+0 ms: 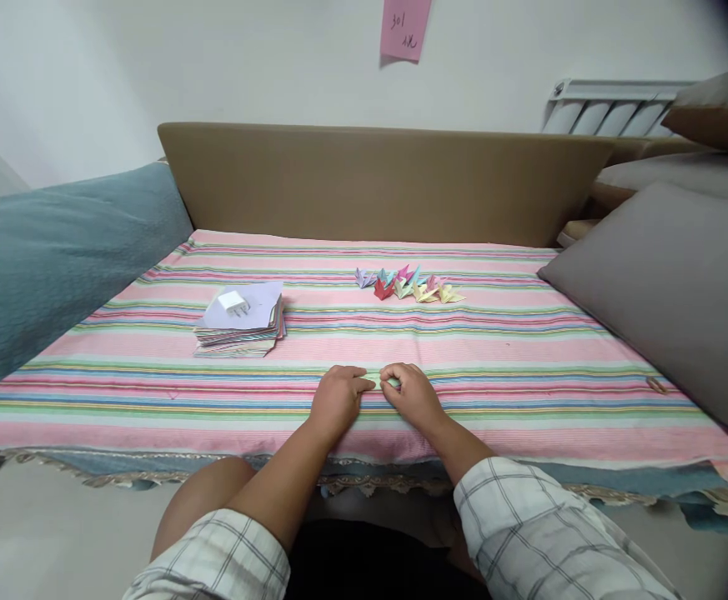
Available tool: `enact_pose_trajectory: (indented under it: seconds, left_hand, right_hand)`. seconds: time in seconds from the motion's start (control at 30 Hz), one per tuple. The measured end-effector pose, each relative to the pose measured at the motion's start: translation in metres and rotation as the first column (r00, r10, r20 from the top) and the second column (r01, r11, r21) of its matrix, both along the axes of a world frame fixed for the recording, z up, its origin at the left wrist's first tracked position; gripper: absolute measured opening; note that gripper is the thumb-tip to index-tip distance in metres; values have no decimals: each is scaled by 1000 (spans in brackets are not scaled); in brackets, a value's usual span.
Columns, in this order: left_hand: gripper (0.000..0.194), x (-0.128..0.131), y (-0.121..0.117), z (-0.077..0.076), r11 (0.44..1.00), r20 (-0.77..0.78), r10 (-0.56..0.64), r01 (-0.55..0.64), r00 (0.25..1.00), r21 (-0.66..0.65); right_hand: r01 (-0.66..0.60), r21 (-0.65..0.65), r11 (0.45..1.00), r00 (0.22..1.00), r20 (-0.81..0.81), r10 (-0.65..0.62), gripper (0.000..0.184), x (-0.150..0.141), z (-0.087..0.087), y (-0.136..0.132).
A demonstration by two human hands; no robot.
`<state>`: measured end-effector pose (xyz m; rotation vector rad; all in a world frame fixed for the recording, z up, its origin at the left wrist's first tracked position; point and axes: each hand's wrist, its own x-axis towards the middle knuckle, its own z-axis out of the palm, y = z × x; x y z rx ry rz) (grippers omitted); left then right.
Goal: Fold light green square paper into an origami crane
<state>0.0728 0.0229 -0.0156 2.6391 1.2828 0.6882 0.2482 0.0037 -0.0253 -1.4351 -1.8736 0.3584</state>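
A small piece of pale green folded paper (374, 377) lies low over the striped cloth, mostly hidden by my fingers. My left hand (338, 396) has its thumb and forefinger at the paper's left end, keeping hold of it. From the other side, my right hand (412, 395) pinches the paper between thumb and fingertips, the remaining fingers curled. Beyond both hands sits a cluster of small folded paper cranes (404, 287) in purple, blue, red, pink, green and yellow.
A stack of coloured paper sheets (238, 340) stands at the left, with a white plug adapter (233, 302) on top. The striped cloth (151, 358) covers the seat. Grey cushions (670, 283) fill the right side; a brown backrest (376, 183) rises behind. A small brown object (656, 384) lies at right.
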Motion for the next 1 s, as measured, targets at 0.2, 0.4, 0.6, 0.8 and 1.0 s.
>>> enact_pose_trajectory:
  seconds: [0.2,0.4,0.6,0.8,1.0]
  left_hand:
    - [32,0,-1,-4,998,-92,10,-4,996,60]
    - [33,1,-2,-4,998,-91,2,4,996,69]
    - [28,2,-4,-4,994,-121,4,8,993,106]
    - [32,-1,-5,0,996,-140,-31,42,990,79]
    - [32,-3,-6,3,994,-151,-55,68,987,81]
  right_hand:
    - [-81,29,996,995,59,79,32,8,2,-4]
    - [-182,90,979,937,317,145,41,12,5,-20]
    - [-135,71,988,897,432,91,40,17,6,-21]
    - [-18,83,996,887,461,-23,27,27,15,-19]
    - [-60,200,978,900,434,-34,35,17,21,-24]
